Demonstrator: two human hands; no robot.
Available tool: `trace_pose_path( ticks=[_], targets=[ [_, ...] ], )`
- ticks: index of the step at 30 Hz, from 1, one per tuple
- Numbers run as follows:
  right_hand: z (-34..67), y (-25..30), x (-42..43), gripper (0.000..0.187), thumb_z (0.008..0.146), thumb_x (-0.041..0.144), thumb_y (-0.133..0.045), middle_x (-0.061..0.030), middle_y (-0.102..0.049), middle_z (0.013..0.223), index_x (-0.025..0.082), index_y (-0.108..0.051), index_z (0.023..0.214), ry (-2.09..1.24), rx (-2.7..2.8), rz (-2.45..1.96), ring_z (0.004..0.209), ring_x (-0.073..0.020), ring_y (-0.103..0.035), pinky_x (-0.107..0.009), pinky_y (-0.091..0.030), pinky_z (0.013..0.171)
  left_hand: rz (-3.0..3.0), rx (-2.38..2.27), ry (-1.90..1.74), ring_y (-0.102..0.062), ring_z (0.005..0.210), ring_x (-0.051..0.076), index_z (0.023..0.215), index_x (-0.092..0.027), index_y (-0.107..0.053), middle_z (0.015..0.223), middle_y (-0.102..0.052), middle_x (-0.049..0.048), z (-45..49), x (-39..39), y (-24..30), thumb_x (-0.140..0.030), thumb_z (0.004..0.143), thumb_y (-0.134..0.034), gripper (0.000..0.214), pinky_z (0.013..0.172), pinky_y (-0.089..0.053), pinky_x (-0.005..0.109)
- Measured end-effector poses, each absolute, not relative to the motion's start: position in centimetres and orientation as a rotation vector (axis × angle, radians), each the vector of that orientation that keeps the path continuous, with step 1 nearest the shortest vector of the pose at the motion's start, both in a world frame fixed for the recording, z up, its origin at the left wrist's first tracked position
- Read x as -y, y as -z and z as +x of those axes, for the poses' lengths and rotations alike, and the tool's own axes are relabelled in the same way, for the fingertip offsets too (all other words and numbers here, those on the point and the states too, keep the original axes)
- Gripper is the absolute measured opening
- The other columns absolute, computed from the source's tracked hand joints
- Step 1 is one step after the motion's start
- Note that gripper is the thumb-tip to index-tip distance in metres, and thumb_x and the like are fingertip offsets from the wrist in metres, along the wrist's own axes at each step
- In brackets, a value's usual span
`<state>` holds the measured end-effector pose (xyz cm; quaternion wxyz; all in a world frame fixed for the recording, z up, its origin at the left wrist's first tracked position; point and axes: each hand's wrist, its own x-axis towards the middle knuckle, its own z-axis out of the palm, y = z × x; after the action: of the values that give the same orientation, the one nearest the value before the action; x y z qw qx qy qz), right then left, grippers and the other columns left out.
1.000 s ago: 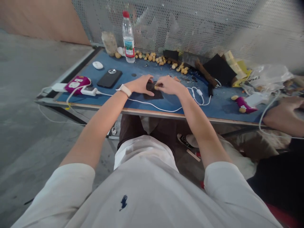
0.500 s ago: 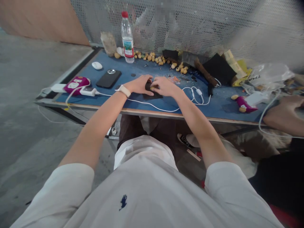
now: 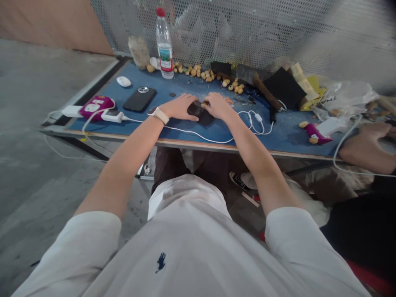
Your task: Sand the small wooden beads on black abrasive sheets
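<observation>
Right hand is edging a pinched small tan piece away across a thin black sheet, still adjusting; left hand: can't tell grip.

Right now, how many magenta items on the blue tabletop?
2: one magenta item left of the black phone, the other well right of the right hand. More could be hidden.

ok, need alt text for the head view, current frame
The wearer's left hand and right hand are close together at a dark piece on a blue table; whether they grip it is unclear. A phone lies to the left; a red-capped bottle and small tan round things line the back.
</observation>
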<state>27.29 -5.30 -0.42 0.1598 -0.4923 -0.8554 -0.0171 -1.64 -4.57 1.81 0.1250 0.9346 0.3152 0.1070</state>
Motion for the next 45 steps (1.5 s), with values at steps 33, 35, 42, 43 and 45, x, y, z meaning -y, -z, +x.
trace_pose_path(
  ticks=[33, 35, 42, 43, 45],
  targets=[
    [26.6, -1.6, 8.7, 0.052, 0.126, 0.062, -0.071, -0.0267, -0.089, 0.126, 0.018, -0.097, 0.123, -0.031, 2.404, -1.41, 0.127, -0.0506, -0.084, -0.071, -0.068, 0.119, 2.716, -1.099, -0.307, -0.05, 0.178, 0.065, 0.174, -0.023, -0.071, 0.181, -0.069, 0.0271, -0.4, 5.6, -1.0, -0.106, 0.091, -0.08, 0.118, 0.149, -0.042, 0.077],
    [26.7, -1.7, 8.9, 0.048, 0.124, 0.062, -0.073, -0.0231, -0.09, 0.123, 0.02, -0.098, 0.123, -0.085, 2.418, -1.354, 0.123, -0.0472, -0.085, -0.068, -0.069, 0.115, 2.709, -1.103, -0.297, -0.047, 0.18, 0.066, 0.177, -0.024, -0.069, 0.183, -0.067, 0.0266, -0.3, 5.7, -1.0, -0.106, 0.092, -0.079, 0.119, 0.149, -0.041, 0.077],
    [26.3, -1.9, 8.6, 0.027, 0.111, 0.048, -0.09, -0.0166, -0.092, 0.106, 0.023, -0.1, 0.114, -0.172, 2.404, -1.292, 0.106, -0.0417, -0.087, -0.063, -0.074, 0.105, 2.708, -1.137, -0.285, -0.049, 0.18, 0.066, 0.175, -0.022, -0.071, 0.183, -0.065, 0.0274, -0.1, 5.7, -1.0, -0.106, 0.092, -0.082, 0.118, 0.151, -0.041, 0.078],
    [26.3, -1.8, 8.4, 0.027, 0.11, 0.047, -0.09, -0.0179, -0.092, 0.105, 0.022, -0.1, 0.112, -0.164, 2.37, -1.322, 0.104, -0.0422, -0.087, -0.063, -0.074, 0.102, 2.704, -1.143, -0.291, -0.049, 0.18, 0.066, 0.174, -0.022, -0.071, 0.183, -0.065, 0.0275, -0.1, 5.7, -1.0, -0.106, 0.092, -0.082, 0.119, 0.151, -0.041, 0.078],
    [26.2, -1.7, 8.3, 0.027, 0.108, 0.046, -0.09, -0.0189, -0.093, 0.104, 0.021, -0.1, 0.111, -0.174, 2.351, -1.322, 0.101, -0.0422, -0.087, -0.062, -0.075, 0.099, 2.698, -1.147, -0.298, -0.05, 0.18, 0.066, 0.174, -0.022, -0.071, 0.182, -0.066, 0.0272, -0.1, 5.7, -1.1, -0.106, 0.092, -0.083, 0.118, 0.151, -0.042, 0.078]
  ],
)
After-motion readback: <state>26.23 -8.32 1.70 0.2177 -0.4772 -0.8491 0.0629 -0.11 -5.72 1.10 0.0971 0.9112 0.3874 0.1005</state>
